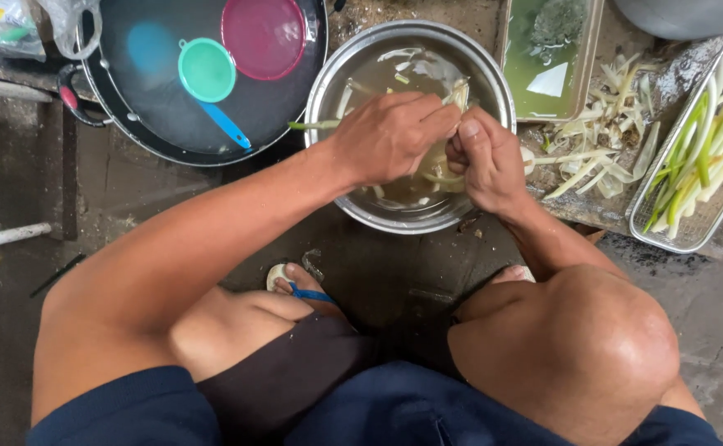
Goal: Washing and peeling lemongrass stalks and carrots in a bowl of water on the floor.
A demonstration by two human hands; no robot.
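Both my hands work over a round steel bowl (332, 74) of cloudy water with pale vegetable strips floating in it. My left hand (390, 136) is closed around a pale green stalk (312, 125) whose thin end sticks out to the left. My right hand (485, 161) meets it fingertip to fingertip and pinches the pale end of the same stalk (459, 95). My knees frame the bowl from below.
A large dark pan (159, 124) of water holds a teal strainer (207, 70) and a pink lid (264, 35). A metal tray (684, 235) at right carries trimmed green and white stalks, with peelings (601, 140) beside it. A rectangular tray (543, 58) of greenish water sits behind.
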